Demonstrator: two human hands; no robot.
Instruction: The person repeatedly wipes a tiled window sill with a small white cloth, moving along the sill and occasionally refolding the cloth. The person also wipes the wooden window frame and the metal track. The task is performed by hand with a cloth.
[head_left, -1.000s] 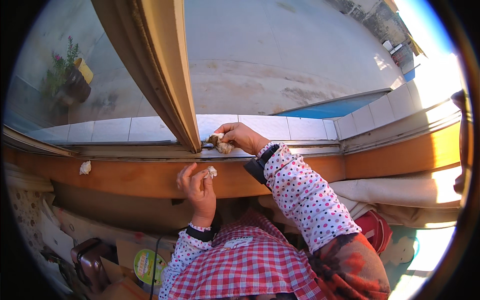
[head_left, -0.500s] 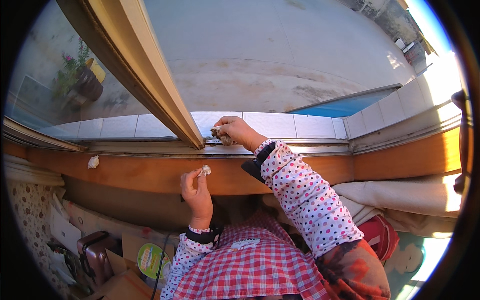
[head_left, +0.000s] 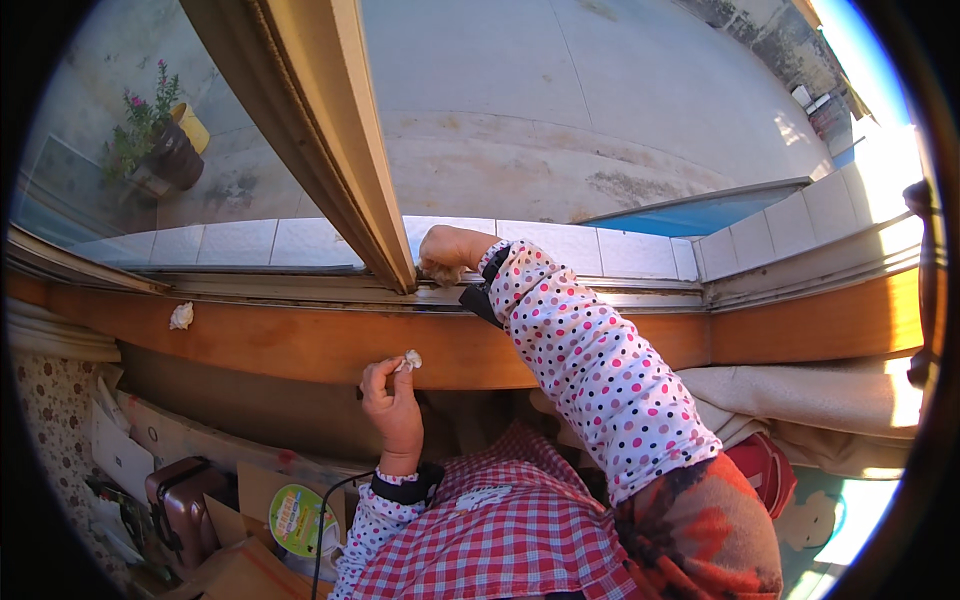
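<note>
My left hand (head_left: 394, 408) is closed in a pinch on a small white crumpled tissue (head_left: 411, 360), just over the front edge of the wooden sill (head_left: 620, 338). Farther out, my right hand (head_left: 452, 247) grips a dirty, brownish crumpled wad (head_left: 440, 272), probably tissue. It presses this into the metal window track (head_left: 560, 296), close beside the foot of the sliding window frame (head_left: 345, 150). The right fingers bend down and partly hide the wad. Another crumpled white tissue (head_left: 181, 316) lies on the sill at the left.
White tiles (head_left: 550, 246) line the outer ledge beyond the track. Below the sill at left are a brown suitcase (head_left: 183, 510) and cardboard boxes (head_left: 245, 572). A beige curtain (head_left: 800, 398) bunches at the right. Outside stands a potted plant (head_left: 165, 150).
My right hand has shifted slightly left and turned fingers-down, bringing the wad against the foot of the window frame. My left hand keeps its pinch, almost still. The view has shifted a little.
</note>
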